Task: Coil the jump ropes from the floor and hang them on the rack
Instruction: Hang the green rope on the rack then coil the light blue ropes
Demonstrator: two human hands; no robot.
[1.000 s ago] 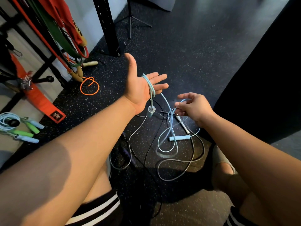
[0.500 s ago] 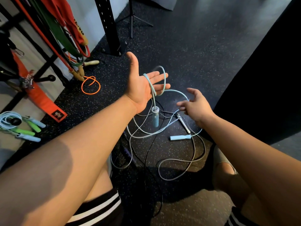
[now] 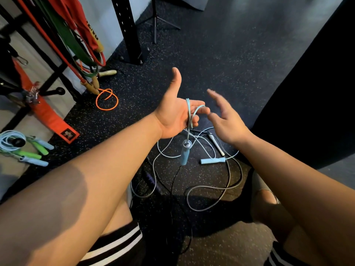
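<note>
The light blue jump rope (image 3: 189, 114) is a thin, limp cord, light and probably a little slick, so it will slide off straight fingers unless they close on it. The weight sits in the handles. The best place to take hold is the cord just above the dangling handle (image 3: 184, 155).

Two turns lie over the fingers of the left hand (image 3: 175, 114), which is palm up, thumb raised and not clenched. The rest trails down to the floor (image 3: 211, 60), where the second handle (image 3: 212, 160) lies among slack loops and a black rope (image 3: 172, 189).

The right hand (image 3: 226, 121) is spread, blurred and holding nothing. Half a second ago it was lower, and it has now risen beside the left fingertips. The tall loop has settled onto the fingers, and the handle hangs lower.

Far left are the rack (image 3: 126, 29) and an already coiled rope (image 3: 11, 141).
</note>
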